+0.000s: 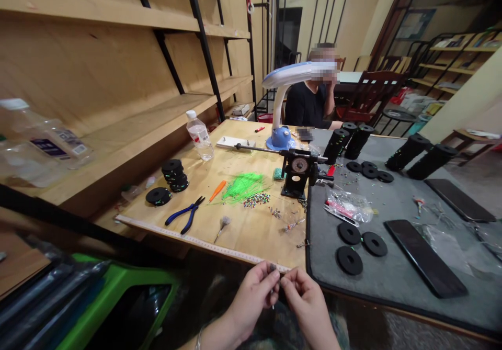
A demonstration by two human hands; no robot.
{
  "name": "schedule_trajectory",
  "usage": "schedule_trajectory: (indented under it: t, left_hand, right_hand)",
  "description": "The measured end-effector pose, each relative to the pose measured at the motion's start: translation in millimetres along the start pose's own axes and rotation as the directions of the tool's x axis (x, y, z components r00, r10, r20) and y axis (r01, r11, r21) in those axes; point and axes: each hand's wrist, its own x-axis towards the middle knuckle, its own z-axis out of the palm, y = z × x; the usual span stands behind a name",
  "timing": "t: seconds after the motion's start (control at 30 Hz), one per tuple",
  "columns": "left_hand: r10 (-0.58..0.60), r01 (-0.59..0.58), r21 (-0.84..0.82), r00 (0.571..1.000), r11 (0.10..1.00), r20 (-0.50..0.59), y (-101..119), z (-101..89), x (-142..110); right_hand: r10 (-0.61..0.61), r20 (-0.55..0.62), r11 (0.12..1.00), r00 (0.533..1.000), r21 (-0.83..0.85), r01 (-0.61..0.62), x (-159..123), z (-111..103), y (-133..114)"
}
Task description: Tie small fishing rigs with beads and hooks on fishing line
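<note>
On the shelf at far left lies a clear plastic bottle (58,143) with a white cap and a dark purple label; its pale lettering is too blurred to read. Below is a smooth green plastic frame (129,277). A measuring strip (188,240) runs along the wooden bench (147,222) edge, its marks too small to read.

Black ring-shaped spools (172,167) sit stacked, near blue-handled pliers (184,215) whose jaws point away from the person, up to the right. Next come an upright water bottle (200,136), an orange-handled tool (217,190), a heap of thin green strands (243,187) and small multicoloured beads (257,200).

In front of the bench edge, the left hand (254,290) pinches a small dark piece (272,268) between thumb and forefinger, just beside the right hand. A thin pale tip shows below the fingers, pointing down; whether it belongs to the piece, and so its long axis, I cannot tell. Behind stand a blue-and-white lamp (279,138) and a black metal device (300,165) with a round dial, its markings unreadable. The right hand (304,292) has thumb and forefinger pressed together; what lies between them is hidden.

Rightward, a grey mat (321,256) carries flat black rings (349,260), a crinkled clear bag (355,206) and a dark, glossy phone (425,257) lying slantwise.
</note>
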Motion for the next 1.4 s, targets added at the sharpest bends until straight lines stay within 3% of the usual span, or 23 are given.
schedule_trajectory:
  t: [0.4,0.93,1.4]
  left_hand:
    - [0.099,-0.102,0.088,0.994,0.991,0.037,-6,-3.9,4]
    - [0.132,-0.141,0.135,0.988,0.981,0.077,-9,-5.5,7]
    - [0.190,-0.235,0.333,0.968,0.913,0.162,2,-7.6,0]
  right_hand:
    - [0.004,0.031,0.998,1.000,-0.067,-0.002,3,-5,9]
    - [-0.016,0.035,0.998,0.999,-0.063,0.019,5,-8,13]
    - [0.010,0.133,0.998,0.991,-0.057,-0.003,4,-13,17]
